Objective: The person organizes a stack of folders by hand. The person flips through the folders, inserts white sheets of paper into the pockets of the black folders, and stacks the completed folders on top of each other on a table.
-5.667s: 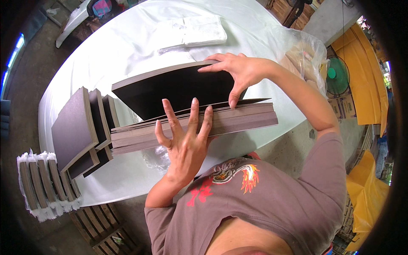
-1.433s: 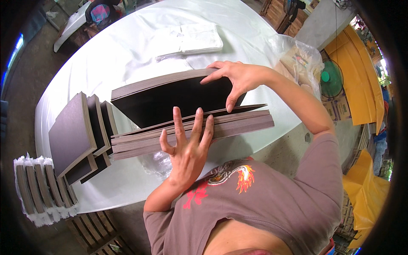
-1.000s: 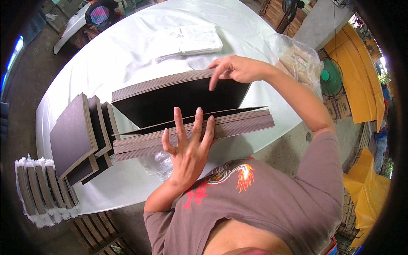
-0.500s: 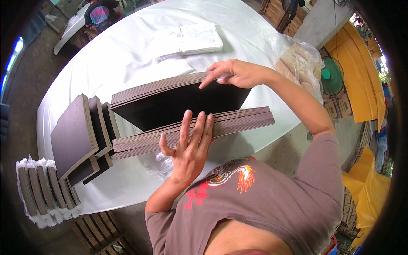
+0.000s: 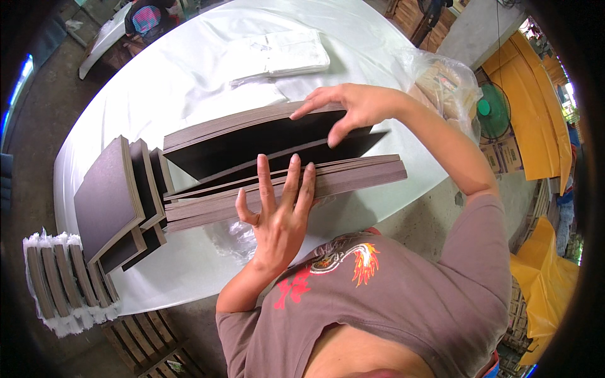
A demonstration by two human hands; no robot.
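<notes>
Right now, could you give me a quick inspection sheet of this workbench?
Surface: table under a white cover.
Job's things: long stack of dark sheets; its upper part is lifted open like a book.
Clutter: small dark stacks leaning at the left; wrapped bundles beside the table; white bags; clear bag.
Hands: left hand spread flat against the stack's edge; right hand on the lifted part.
Cables: nothing seen.
Surroundings: green fan, yellow sheeting, wooden pallet.
</notes>
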